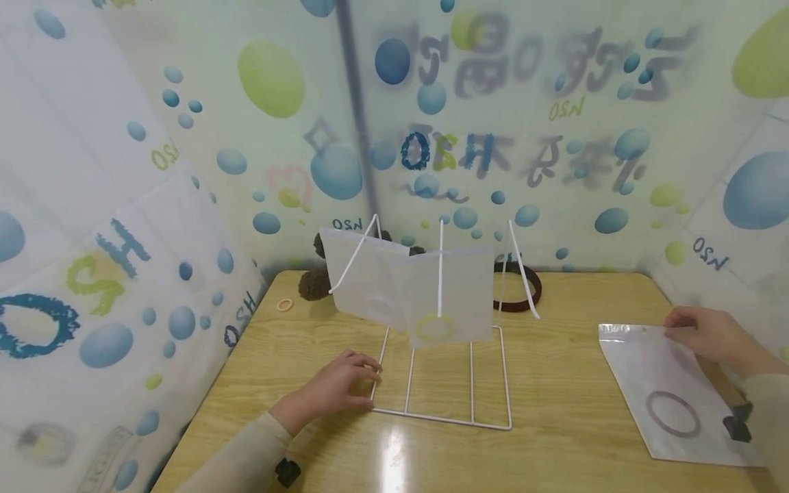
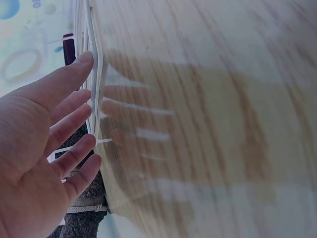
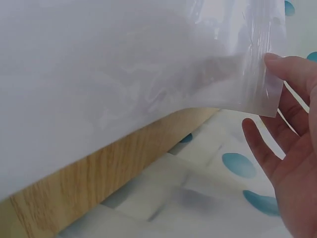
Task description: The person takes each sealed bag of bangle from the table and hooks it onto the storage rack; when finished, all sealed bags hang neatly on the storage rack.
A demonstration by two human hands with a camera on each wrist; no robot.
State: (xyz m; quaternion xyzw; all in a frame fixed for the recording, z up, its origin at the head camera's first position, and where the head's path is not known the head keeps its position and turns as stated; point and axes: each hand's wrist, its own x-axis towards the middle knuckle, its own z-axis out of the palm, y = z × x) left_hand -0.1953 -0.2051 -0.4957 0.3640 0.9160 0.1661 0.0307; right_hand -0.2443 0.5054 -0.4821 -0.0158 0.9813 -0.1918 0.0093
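My left hand point(image 1: 329, 385) rests at the front left corner of a white wire rack point(image 1: 444, 419), its fingers loosely extended and the thumb touching the wire in the left wrist view. Two whitish flat bags point(image 1: 364, 284) lean upright in the rack, and the front one shows a yellow ring shape. At the right side, my right hand point(image 1: 709, 335) pinches the top right corner of a white plastic zip bag point(image 1: 635, 370) between thumb and fingers. A brownish ring outline shows on this bag's front. In the right wrist view the bag's clear sealed edge point(image 3: 257, 74) lies under the thumb.
Behind the rack are a dark brown ring point(image 1: 537, 287) and dark fluffy things point(image 1: 316, 284). A small pale ring point(image 1: 279, 306) lies at the table's back left. Patterned sheets point(image 1: 259, 75) enclose the wooden table point(image 1: 555, 383) at the back and sides.
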